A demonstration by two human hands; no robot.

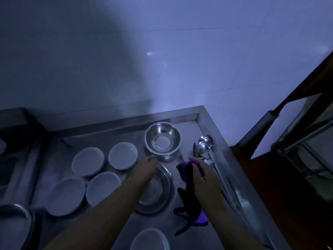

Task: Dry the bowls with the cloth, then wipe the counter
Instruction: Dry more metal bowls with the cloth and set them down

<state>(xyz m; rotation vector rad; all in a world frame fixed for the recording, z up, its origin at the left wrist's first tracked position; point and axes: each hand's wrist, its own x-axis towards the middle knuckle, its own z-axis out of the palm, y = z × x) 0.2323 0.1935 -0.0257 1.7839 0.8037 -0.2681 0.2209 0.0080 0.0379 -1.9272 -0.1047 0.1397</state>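
On the steel counter (93, 139), several white bowls lie face down, among them one (88, 161) at the left and one (123, 155) beside it. A deep steel bowl (163, 138) stands upright at the back. A flat steel bowl (158, 190) lies in front of it, and my left hand (146, 168) rests over its far rim, fingers curled on the edge. My right hand (200, 173) is closed on a purple and black cloth (187, 195) that hangs down just right of that bowl.
Steel ladles (204, 144) and utensils lie along the counter's right rim. Another white bowl (150, 239) sits at the bottom edge, and a large steel basin (16, 224) at the bottom left. A tiled wall stands behind; a dark doorframe (288, 105) is at the right.
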